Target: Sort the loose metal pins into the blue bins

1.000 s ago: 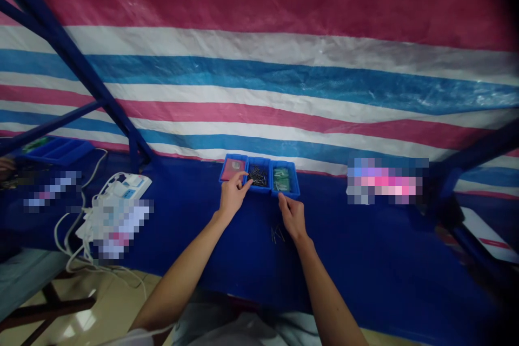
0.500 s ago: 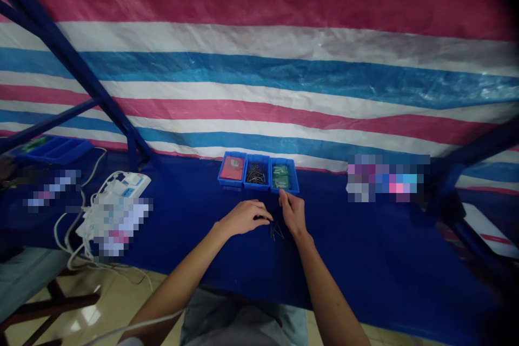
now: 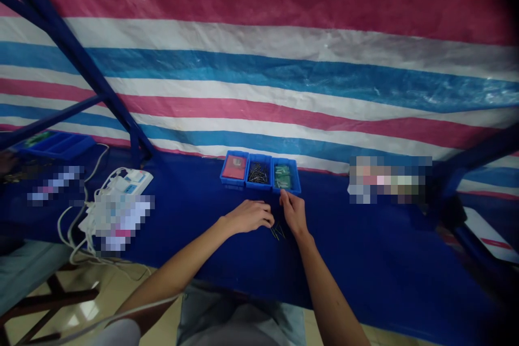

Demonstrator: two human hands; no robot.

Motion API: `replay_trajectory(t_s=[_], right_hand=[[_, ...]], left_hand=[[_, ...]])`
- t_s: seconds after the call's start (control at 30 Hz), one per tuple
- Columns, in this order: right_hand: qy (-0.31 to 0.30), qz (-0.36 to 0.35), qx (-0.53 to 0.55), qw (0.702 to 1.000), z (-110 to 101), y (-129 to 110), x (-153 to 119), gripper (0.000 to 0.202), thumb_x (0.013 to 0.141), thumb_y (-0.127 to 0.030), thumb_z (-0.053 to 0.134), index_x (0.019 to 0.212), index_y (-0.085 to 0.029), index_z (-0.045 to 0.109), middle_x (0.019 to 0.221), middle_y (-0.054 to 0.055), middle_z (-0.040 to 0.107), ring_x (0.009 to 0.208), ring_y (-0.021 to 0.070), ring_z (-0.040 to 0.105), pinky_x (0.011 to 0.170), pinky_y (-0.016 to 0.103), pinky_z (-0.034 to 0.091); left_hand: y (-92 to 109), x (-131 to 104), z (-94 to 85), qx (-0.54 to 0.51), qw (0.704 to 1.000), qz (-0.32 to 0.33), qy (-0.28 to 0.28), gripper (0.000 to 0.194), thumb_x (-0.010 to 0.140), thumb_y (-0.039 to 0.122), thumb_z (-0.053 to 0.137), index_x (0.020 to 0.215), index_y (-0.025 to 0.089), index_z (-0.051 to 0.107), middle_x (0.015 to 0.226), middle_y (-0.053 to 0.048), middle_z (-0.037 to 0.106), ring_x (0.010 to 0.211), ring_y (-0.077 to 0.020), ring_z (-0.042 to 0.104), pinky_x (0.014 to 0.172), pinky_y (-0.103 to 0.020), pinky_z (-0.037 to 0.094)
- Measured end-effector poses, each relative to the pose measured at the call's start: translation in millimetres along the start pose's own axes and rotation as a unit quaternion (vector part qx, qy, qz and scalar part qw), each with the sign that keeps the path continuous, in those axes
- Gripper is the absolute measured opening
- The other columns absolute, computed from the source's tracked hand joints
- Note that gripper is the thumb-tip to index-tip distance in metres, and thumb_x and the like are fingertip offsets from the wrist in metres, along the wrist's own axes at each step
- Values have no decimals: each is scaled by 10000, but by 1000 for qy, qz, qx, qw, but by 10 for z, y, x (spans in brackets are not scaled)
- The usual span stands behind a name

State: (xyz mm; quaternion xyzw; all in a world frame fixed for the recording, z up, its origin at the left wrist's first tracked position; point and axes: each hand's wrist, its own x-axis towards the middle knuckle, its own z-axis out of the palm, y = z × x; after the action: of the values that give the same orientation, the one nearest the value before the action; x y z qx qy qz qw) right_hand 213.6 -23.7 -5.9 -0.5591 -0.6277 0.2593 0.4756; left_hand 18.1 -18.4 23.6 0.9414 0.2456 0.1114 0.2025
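Observation:
Several thin dark screws lie loose on the blue table, between my two hands. My left hand rests beside them with its fingers curled down at their upper left end; what it pinches, if anything, is too small to make out. Just right of the screws, my right hand is closed, thumb against curled fingers, and its contents are hidden. Beyond the hands stand three blue bins side by side: one with a red item, one with dark screws, one with green-and-white packets.
White cables and a power strip lie on the table at left, beside a blurred item. A blue divided tray and part of another person's hand are farther left. Blue frame bars slope at both sides, before a striped sheet.
My left hand's fingers have curled in and moved down slightly toward the loose screws. My right hand keeps nearly the same pose. The camera view has shifted a little.

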Motion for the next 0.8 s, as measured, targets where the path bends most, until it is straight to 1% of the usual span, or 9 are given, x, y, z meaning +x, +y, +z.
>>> replay_trajectory(t_s=[0.1,0.17,0.23,0.3,0.4,0.47,0.57,0.67,0.8], right_hand=[[-1,4,0,1000,2,8,5,524,1014,-505,403,606,-186,481,545,-33,440,525,119,417,550,252,304],[-4,5,-3,1000,-3,9,5,524,1015,-507,397,606,-189,478,540,-35,431,515,119,405,540,253,302],[-14,-1,-8,1000,-8,1,3,511,1014,-499,399,615,-191,484,542,-35,435,516,120,410,538,250,310],[-33,-13,-15,999,-9,-15,1,465,1007,-482,422,657,-191,517,557,-34,459,527,124,431,539,245,324],[-69,-35,-23,997,5,-42,-2,339,991,-446,471,808,-192,602,634,-20,560,557,136,488,545,242,359],[-80,-48,-29,995,20,-50,-2,283,984,-421,491,899,-195,640,714,3,636,593,149,542,568,248,394],[-91,-70,-42,993,40,-41,2,256,977,-386,507,940,-202,682,821,41,701,673,177,612,623,268,445],[-104,-89,-54,989,48,-22,8,245,973,-353,514,921,-209,706,867,57,721,740,197,650,670,283,477],[-100,-99,-65,988,54,-12,-3,227,979,-323,517,922,-213,707,858,49,721,760,198,670,705,285,488]], left_hand=[[-43,-29,33,3,1000,19,-8,171,987,240,529,916,226,684,903,-30,641,930,-178,599,874,-269,421],[-84,-66,47,-17,1000,11,4,180,995,211,498,908,202,656,910,-34,632,923,-176,597,911,-278,414],[-135,-96,40,-60,996,-31,50,183,1006,214,474,910,188,628,932,-36,625,928,-171,595,904,-270,420],[-191,-100,15,-108,984,-85,110,170,1009,236,470,928,181,609,949,-39,624,919,-168,594,851,-254,434],[-268,-57,-24,-156,965,-141,156,163,1008,236,455,944,178,594,889,-24,638,819,-153,600,767,-240,435],[-301,-24,-29,-171,957,-165,164,157,1004,226,448,950,179,587,837,-10,647,754,-144,599,715,-230,424],[-313,-13,-11,-182,952,-180,169,157,1004,225,443,948,183,584,810,-2,661,724,-138,604,690,-221,414],[-295,-41,6,-184,949,-186,175,166,1004,246,450,937,188,590,798,-2,669,731,-139,612,700,-219,418],[-261,-72,5,-188,945,-189,188,183,1006,292,463,969,189,611,785,0,679,723,-138,620,706,-221,419]])
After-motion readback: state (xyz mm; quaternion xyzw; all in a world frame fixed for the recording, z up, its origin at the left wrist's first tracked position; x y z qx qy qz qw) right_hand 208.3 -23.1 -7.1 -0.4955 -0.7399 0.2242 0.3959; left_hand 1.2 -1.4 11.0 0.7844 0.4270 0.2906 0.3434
